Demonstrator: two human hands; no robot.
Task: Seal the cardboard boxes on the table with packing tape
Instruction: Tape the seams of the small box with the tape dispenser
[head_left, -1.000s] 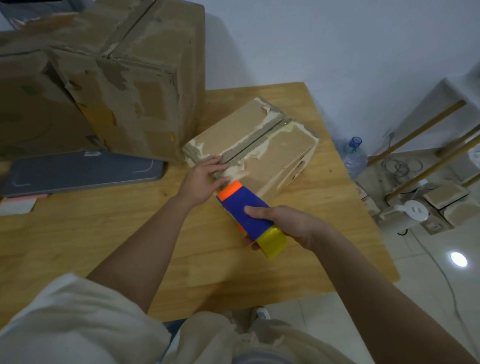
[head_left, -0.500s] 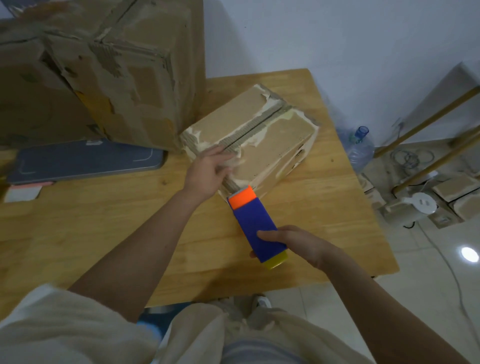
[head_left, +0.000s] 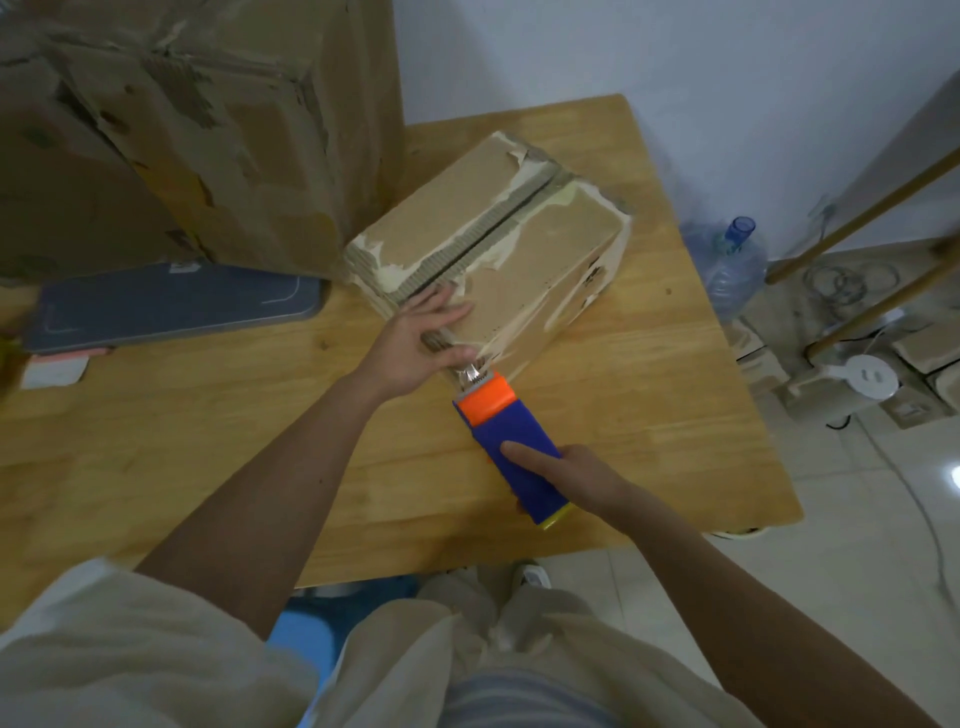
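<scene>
The small cardboard box (head_left: 488, 249) was seen lying near the far right corner of the tabletop (head_left: 208, 447), just beside a much larger box (head_left: 197, 130), with its centre seam still open along the top. The left hand (head_left: 415, 338) was laid over the near end of that seam, fingers nearly straight and pressed flat on the cardboard, apparently pinning the tape's free end. The tape dispenser (head_left: 511, 447) was gripped in the right hand (head_left: 566, 473), fingers curled round its blue body and the forefinger stretched along the top, its orange toothed end held just short of the box's near corner. A short, shiny strip of tape (head_left: 470, 373) could be made out between the dispenser and the left hand. For the step to be done well, the tape end would probably need to be kept firmly pressed while the dispenser was lifted over the edge and drawn straight along the seam, with tension kept even so that no wrinkles formed. Compared with half a second before, the dispenser had been drawn slightly back toward the body, so that tape was exposed, and the left hand had been flattened further onto the box.
</scene>
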